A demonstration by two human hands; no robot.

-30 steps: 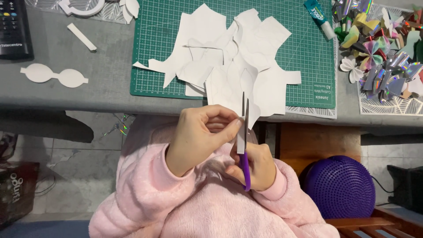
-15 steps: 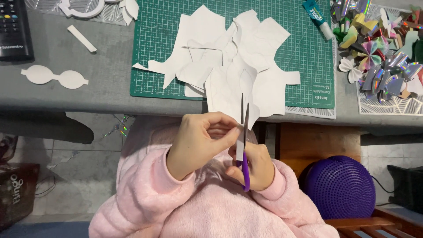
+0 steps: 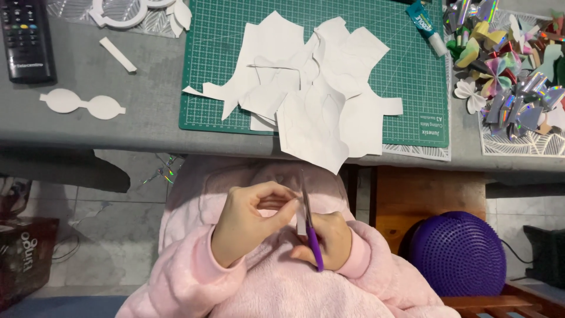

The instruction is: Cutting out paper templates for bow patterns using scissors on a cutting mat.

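At the far left of the table (image 3: 70, 132) lies a black remote (image 3: 26, 38), with a white two-lobed cutout (image 3: 82, 104) nearer and a short white strip (image 3: 118, 54) just right of it, all set away from the work. A green mat (image 3: 406, 65) fills the middle; a heap of white paper offcuts (image 3: 312, 94) rests on it and overhangs the near edge, seemingly dropped where they are handy.

Below the table edge, over the lap in pink sleeves (image 3: 188, 277), the left hand (image 3: 247, 227) pinches a small white paper piece (image 3: 300, 221) between thumb and fingertips, holding it up to the blades. The right hand (image 3: 326, 238) is closed round the purple handles of the scissors (image 3: 310, 227), blades pointing away towards the table, the paper touching them. Holding it low likely lets trimmings fall clear.

Farther right, a glue tube (image 3: 426, 26) lies at the mat's corner, then a pile of shiny bows (image 3: 506, 65). A purple studded ball (image 3: 459, 253) sits on the floor.
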